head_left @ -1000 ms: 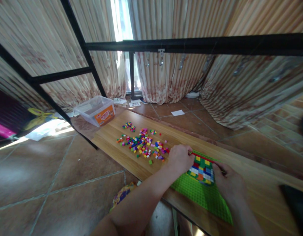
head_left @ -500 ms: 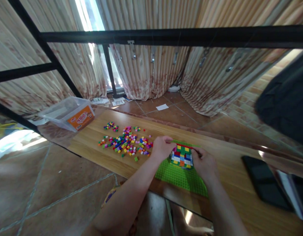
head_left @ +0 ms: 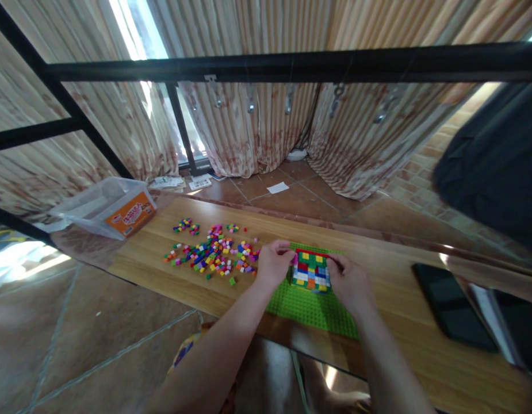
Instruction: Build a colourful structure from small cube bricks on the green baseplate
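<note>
A small build of coloured toy bricks (head_left: 311,273), with yellow, green, blue, white, red and orange rows and a red strip along its far edge, stands on a green studded baseplate (head_left: 311,310). At its far left corner, my left hand (head_left: 273,265) pinches a small pink brick (head_left: 295,259) against the build. My right hand (head_left: 348,282) is closed at the right side, its thumb and fingers gripping the build's far right corner. Left of the baseplate lies a loose spread of tiny bricks (head_left: 214,250).
A clear plastic box (head_left: 106,207) with an orange label stands at the wooden table's (head_left: 390,276) far left end. To the right lie a black phone-like slab (head_left: 451,305) and another dark item (head_left: 518,322). A black rail (head_left: 257,69) crosses before the curtains.
The view has swung right, bringing the black slab fully into sight. Both hands stay at the build's sides; a pink brick now shows at my left fingertips.
</note>
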Motion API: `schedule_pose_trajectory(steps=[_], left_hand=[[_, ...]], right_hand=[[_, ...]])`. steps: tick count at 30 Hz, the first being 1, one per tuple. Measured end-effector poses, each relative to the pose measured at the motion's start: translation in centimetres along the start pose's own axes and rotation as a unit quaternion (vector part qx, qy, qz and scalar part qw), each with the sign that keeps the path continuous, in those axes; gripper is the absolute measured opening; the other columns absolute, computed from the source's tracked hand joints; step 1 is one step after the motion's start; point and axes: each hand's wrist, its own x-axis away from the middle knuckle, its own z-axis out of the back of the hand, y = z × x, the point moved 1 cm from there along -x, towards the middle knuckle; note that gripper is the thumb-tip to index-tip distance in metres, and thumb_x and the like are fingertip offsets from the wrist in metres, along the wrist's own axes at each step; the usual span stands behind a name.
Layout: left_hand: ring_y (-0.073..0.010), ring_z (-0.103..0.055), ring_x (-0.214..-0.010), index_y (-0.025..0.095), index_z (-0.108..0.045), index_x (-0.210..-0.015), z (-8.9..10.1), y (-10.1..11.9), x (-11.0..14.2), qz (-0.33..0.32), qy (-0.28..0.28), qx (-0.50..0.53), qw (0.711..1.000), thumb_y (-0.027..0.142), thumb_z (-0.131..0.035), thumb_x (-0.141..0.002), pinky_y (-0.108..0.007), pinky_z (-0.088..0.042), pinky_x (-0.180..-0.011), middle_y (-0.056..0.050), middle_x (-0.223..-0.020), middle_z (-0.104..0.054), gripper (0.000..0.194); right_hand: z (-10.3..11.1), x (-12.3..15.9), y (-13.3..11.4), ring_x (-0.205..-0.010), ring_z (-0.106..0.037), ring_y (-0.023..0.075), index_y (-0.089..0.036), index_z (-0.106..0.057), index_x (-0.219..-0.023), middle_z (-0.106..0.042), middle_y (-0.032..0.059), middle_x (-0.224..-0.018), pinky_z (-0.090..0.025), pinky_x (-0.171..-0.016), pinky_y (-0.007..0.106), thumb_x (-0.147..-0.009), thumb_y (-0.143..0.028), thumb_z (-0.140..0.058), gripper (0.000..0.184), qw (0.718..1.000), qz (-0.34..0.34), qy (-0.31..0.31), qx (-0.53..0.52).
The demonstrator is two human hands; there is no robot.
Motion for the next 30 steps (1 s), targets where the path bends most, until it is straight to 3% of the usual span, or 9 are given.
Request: schedule_pose_trajectory(steps=[5,9,14,22,30], left_hand=[[-0.0103,-0.061,-0.057,0.011,-0.066,-0.099,0.2,-0.3,0.0,-0.003,-0.008,-0.017,1.000,0.011,-0.059,-0.079,-0.023,-0.053,-0.059,-0.002,-0.071,-0.069,0.021],[-0.0131,-0.065,-0.067,0.011,-0.068,-0.097,0.5,-0.4,0.1,-0.023,-0.013,-0.064,0.998,0.017,-0.068,-0.074,-0.025,-0.054,-0.066,-0.005,-0.076,-0.071,0.024],[-0.0133,-0.066,-0.073,0.010,-0.069,-0.094,0.7,0.0,0.5,-0.025,-0.040,-0.046,0.998,0.007,-0.070,-0.066,-0.025,-0.053,-0.071,-0.007,-0.082,-0.072,0.028],[-0.0142,-0.067,-0.076,0.010,-0.070,-0.092,0.3,1.1,0.5,-0.083,0.001,-0.062,0.995,0.006,-0.067,-0.071,-0.026,-0.054,-0.074,-0.009,-0.086,-0.073,0.022],[-0.0169,-0.069,-0.079,0.011,-0.072,-0.091,-0.3,1.8,1.3,-0.086,0.060,-0.125,0.987,0.012,-0.067,-0.074,-0.030,-0.054,-0.078,-0.011,-0.087,-0.074,0.018]], right_hand=[[0.1,0.0,-0.1,-0.075,-0.065,0.0231,-0.017,-0.070,-0.100,-0.072,0.0112,-0.085,-0.047,-0.069,0.033,-0.087,-0.037,-0.040,0.038,1.000,-0.002,-0.013,0.011],[0.1,0.1,-0.2,-0.079,-0.066,0.0238,-0.016,-0.069,-0.102,-0.072,0.0118,-0.088,-0.047,-0.071,0.034,-0.087,-0.037,-0.039,0.039,1.000,0.000,-0.012,0.006],[0.0,0.1,-0.2,-0.079,-0.066,0.0233,-0.016,-0.069,-0.101,-0.072,0.0116,-0.088,-0.048,-0.072,0.033,-0.088,-0.036,-0.039,0.038,1.000,0.002,-0.010,0.006],[0.2,0.2,-0.7,-0.085,-0.066,0.0235,-0.016,-0.068,-0.105,-0.072,0.0115,-0.093,-0.047,-0.079,0.033,-0.089,-0.033,-0.039,0.037,0.999,-0.026,-0.034,0.023],[0.5,0.2,-1.2,-0.090,-0.066,0.0232,-0.014,-0.067,-0.108,-0.072,0.0124,-0.098,-0.047,-0.082,0.032,-0.090,-0.028,-0.039,0.035,0.998,-0.031,-0.041,0.028]])
